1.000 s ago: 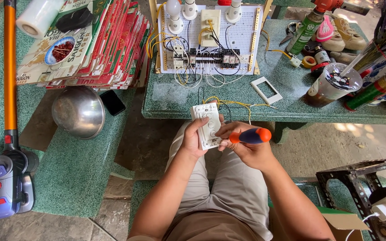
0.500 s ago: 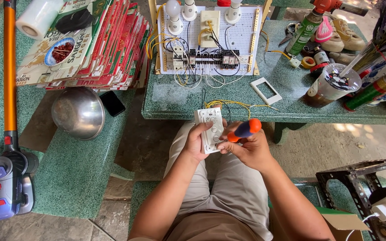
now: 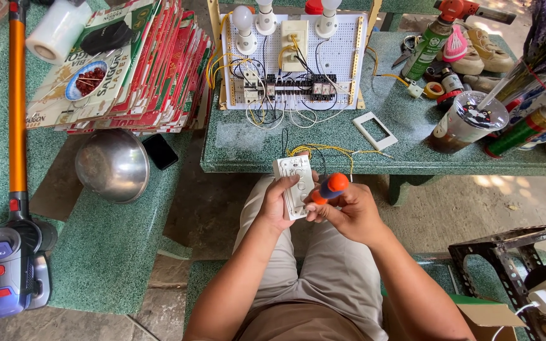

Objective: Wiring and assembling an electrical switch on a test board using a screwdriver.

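White plastic switch block [image 3: 295,185] (rectangular) in left hand [image 3: 277,205], right hand [image 3: 349,211] gripping screwdriver [image 3: 327,188].

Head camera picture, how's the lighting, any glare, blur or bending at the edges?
Head view: even shade over the table and both hands, left hand on the switch plate, right hand on the screwdriver; harsh sun patches at far right; bright glare on the steel bowl; sharp focus, no motion blur; the wide lens bows the vacuum tube slightly.
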